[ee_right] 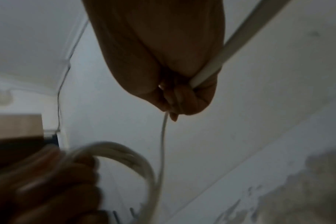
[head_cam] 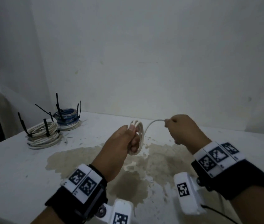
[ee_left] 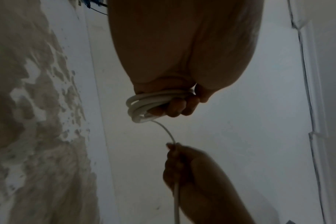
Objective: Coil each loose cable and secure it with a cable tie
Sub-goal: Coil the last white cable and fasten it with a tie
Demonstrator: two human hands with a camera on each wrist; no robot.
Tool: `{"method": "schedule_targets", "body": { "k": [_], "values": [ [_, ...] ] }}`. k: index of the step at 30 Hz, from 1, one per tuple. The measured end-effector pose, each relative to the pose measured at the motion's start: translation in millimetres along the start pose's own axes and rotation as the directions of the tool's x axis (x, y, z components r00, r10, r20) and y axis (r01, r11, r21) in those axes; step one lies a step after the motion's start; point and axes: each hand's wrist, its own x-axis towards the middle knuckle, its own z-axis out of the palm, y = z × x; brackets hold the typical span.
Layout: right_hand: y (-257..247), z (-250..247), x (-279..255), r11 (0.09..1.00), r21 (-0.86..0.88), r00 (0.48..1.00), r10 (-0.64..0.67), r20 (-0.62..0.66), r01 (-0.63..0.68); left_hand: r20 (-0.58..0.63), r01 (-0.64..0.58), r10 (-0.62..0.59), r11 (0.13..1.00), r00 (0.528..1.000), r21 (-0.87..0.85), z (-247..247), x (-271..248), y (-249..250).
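A white cable (head_cam: pixel 140 135) is wound into a small coil held upright above the table. My left hand (head_cam: pixel 128 139) grips that coil, fingers curled through its loops (ee_left: pixel 144 106). A free strand arcs from the coil to my right hand (head_cam: pixel 178 126), which is closed around it with the thumb and forefinger pinching the strand (ee_right: pixel 164 128). The rest of the white cable (ee_right: pixel 238 40) runs out of the back of the right fist toward the wrist. Both hands hover over the middle of the table.
At the back left of the white table (head_cam: pixel 15 167) lie two stacks of finished coils: white coils (head_cam: pixel 44 135) and a blue-and-white stack (head_cam: pixel 67 119), all bound with black cable ties (head_cam: pixel 46 128) sticking up. A brown stain (head_cam: pixel 128 167) covers the table's centre. A wall stands close behind.
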Motion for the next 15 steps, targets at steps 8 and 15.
{"method": "schedule_targets", "body": {
  "k": [8, 15],
  "values": [
    [-35.4, 17.3, -27.5, 0.775, 0.616, 0.981, 0.025, 0.194, -0.142, -0.162, 0.040, -0.063, 0.989, 0.985, -0.140, 24.2, 7.1, -12.0],
    [-35.9, 26.2, -37.1, 0.782, 0.623, 0.971, -0.135, 0.198, -0.018, -0.194, 0.061, -0.115, 0.963, 0.974, -0.263, 27.7, 22.6, -22.7]
  ]
}}
